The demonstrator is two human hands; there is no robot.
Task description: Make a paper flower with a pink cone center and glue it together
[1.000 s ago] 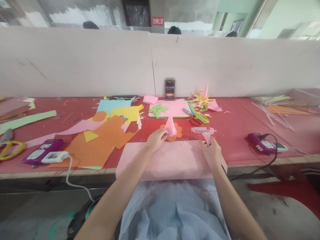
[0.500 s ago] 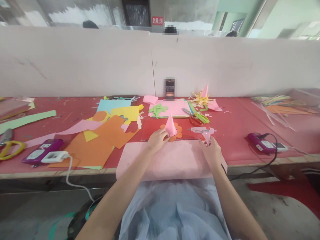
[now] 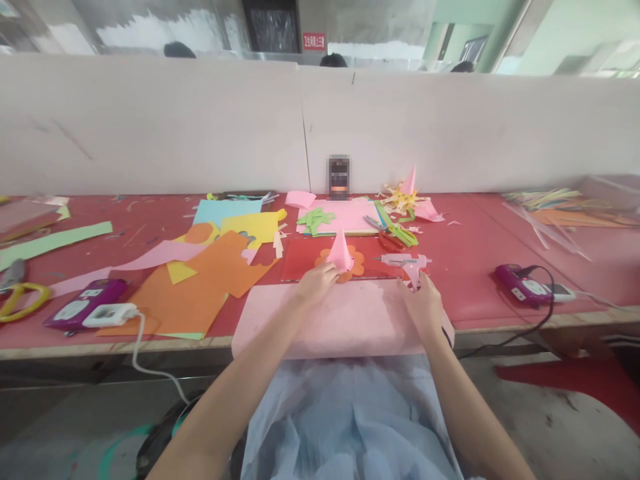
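Observation:
A pink paper cone (image 3: pixel 339 252) stands upright on an orange paper flower (image 3: pixel 357 261), which lies on a red board (image 3: pixel 298 259). At the left side of the cone's base, my left hand (image 3: pixel 316 283) has its fingers closed against the paper; the fingertips are partly hidden. My right hand (image 3: pixel 423 301) grips the handle of a pink glue gun (image 3: pixel 409 262), whose nozzle points left toward the flower. Under both wrists a pink sheet (image 3: pixel 340 320) covers the table edge.
Behind the board are scissors (image 3: pixel 387 239), green paper strips (image 3: pixel 316 220) and a yellow fringed piece with a pink cone (image 3: pixel 410 181). Orange sheets (image 3: pixel 185 297) and a purple power box (image 3: pixel 90 303) lie left. Another purple box (image 3: pixel 523 287) sits right. A white partition (image 3: pixel 200 127) closes the back.

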